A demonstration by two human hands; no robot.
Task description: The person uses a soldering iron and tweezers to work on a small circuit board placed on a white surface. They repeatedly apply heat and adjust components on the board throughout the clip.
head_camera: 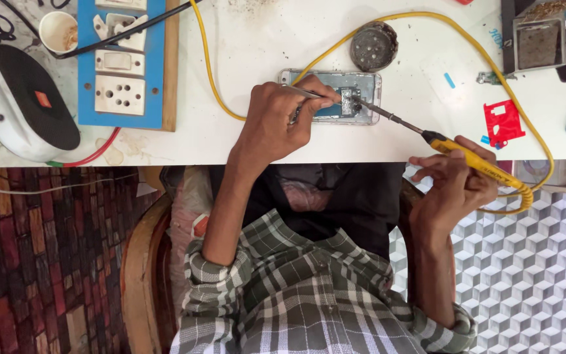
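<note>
On the white tabletop point(270, 141), just beyond its near edge, an opened phone point(332, 96) lies flat with its back off and its insides showing. Your left hand point(276, 118) has its grip pinched on slim metal tweezers point(309, 94), whose tips rest on a small silvery part point(350, 100) near the phone's right end. Your right hand point(456, 180), held off the near edge of the tabletop, has its grip closed around the yellow handle of a soldering iron point(473, 159); its dark shaft slants up and left so that the tip meets the same part. A yellow cord point(420, 18) loops from the handle across the far side of the tabletop and back round the phone. By the look of it, the phone is already opened and the work on the part is mid-way: tool and tweezers are both on it, and the phone is not closed up. Left of the phone sits a blue switchboard point(122, 62); to the far right, a round solder tin point(374, 46); a red plastic piece point(504, 122) lies further right.
</note>
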